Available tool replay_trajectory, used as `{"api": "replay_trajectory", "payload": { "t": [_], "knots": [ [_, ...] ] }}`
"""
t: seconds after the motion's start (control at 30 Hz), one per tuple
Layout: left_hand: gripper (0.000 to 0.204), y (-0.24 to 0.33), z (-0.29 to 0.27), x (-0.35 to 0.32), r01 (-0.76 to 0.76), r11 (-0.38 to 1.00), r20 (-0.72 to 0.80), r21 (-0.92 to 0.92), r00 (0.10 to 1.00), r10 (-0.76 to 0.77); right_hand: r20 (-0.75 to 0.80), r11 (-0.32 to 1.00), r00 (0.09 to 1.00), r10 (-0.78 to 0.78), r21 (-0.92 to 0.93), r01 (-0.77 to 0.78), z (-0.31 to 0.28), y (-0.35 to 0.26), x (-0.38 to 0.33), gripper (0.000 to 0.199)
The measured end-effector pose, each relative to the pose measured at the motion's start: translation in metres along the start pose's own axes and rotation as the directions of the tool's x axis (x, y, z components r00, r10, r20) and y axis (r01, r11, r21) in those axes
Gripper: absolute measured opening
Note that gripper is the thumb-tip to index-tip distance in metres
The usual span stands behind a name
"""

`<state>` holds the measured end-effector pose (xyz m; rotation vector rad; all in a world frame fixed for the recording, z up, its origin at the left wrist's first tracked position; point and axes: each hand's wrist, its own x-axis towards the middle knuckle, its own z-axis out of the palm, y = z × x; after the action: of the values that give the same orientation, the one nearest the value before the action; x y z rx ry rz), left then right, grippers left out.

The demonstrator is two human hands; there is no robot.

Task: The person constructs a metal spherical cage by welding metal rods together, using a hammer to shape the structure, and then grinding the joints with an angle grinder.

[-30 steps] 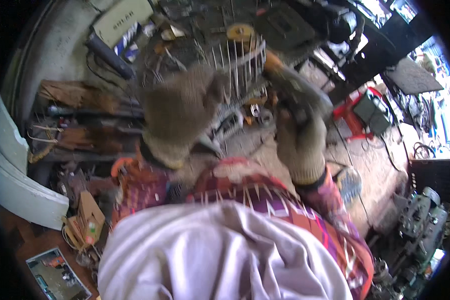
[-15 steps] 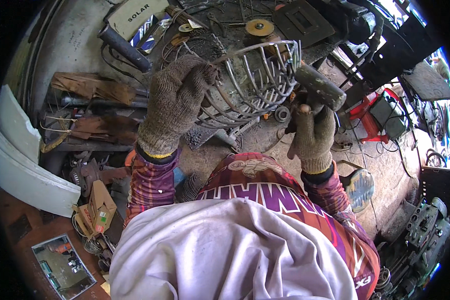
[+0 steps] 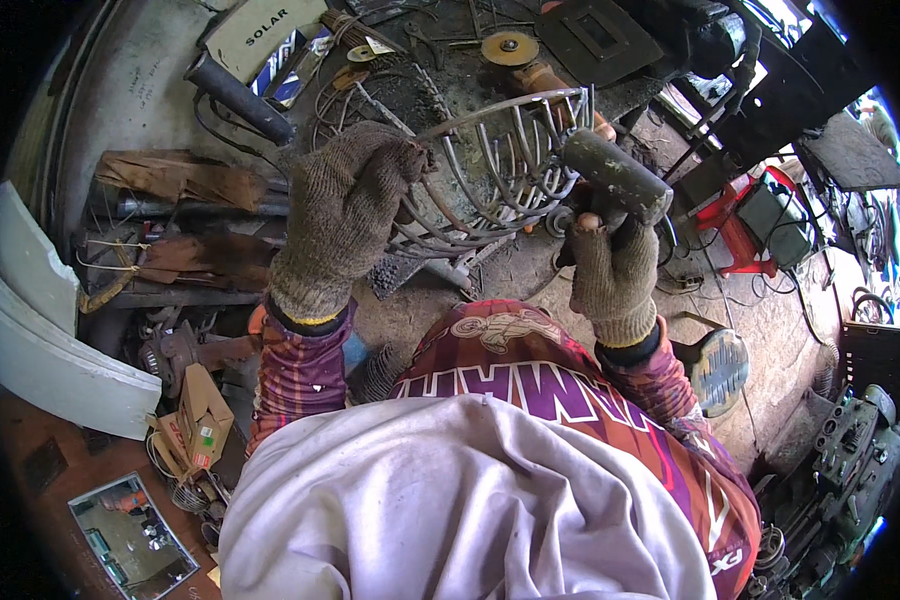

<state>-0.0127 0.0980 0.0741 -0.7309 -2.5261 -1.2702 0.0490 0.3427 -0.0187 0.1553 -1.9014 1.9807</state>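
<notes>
A basket-shaped cage of bent metal rods lies tilted in front of me, its bars curving toward the right. My left hand, in a brown knitted glove, is closed on the cage's left end; the fingertips are partly hidden. To the right, my right hand wears a matching glove and grips a hammer with a thick, dark cylindrical head. The glove hides most of its handle. In this view the hammer head overlaps the cage's right end; whether they touch I cannot tell.
Beyond the cage sit a tan disc and a dark plate with a rectangular window. A dark tube lies at the far left. Right stands a red-framed green box with cables. White curved panels fill the left side.
My right hand and the hammer have moved left, bringing the head over the cage's right end. The left hand keeps its grip and has shifted slightly.
</notes>
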Motion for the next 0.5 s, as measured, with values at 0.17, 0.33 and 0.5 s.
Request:
{"api": "replay_trajectory", "payload": {
  "t": [0.17,0.33,0.5],
  "knots": [
    [0.024,0.005,0.003,-0.001,-0.077,0.996,-0.020,0.037,0.997,0.078,0.067,0.989,0.993,-0.100,-0.101,0.107,0.000,-0.004,0.003,0.033],
    [0.020,0.006,0.003,-0.001,-0.142,0.985,-0.035,0.101,0.989,0.147,0.109,0.982,0.991,-0.078,-0.163,0.095,0.003,-0.010,0.002,0.034],
    [0.016,0.014,0.006,-0.007,-0.133,0.978,-0.032,0.158,0.990,0.140,0.208,0.919,0.951,-0.228,-0.276,0.280,0.004,-0.025,0.010,0.031]
  ]
}}
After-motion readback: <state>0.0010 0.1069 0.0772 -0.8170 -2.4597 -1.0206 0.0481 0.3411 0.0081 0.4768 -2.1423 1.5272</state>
